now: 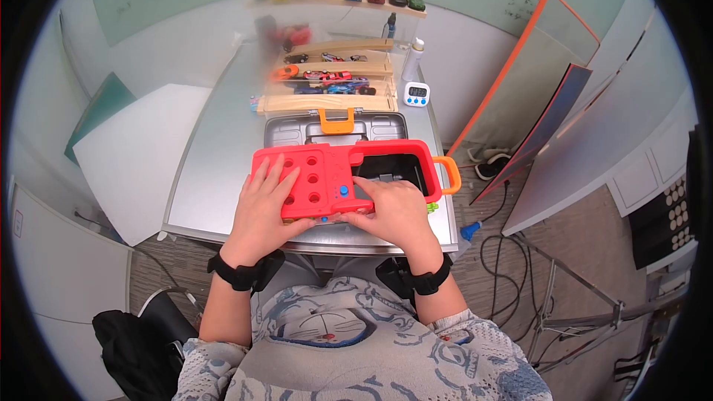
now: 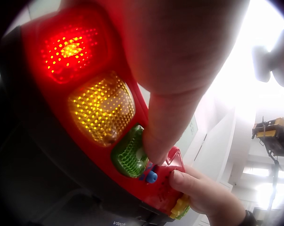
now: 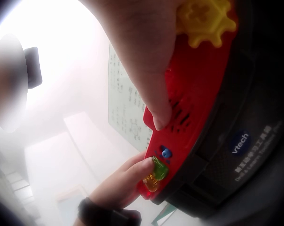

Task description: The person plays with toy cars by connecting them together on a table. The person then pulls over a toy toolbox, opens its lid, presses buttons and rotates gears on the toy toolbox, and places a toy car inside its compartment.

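A red toy toolbox lies across the table's front part. Fingers of the left hand are spread straight over its holed top; the left thumb rests on the front beside a green button, below a lit red light and an amber one. The right hand grips the front wall by the black opening, its thumb against the red face near speaker slots. A yellow gear is above that thumb. A blue knob sits between the hands.
Behind the toolbox lies a grey case lid with an orange handle. Farther back, wooden racks hold several toy cars. A white timer and a spray bottle stand at the right. Cables lie on the floor.
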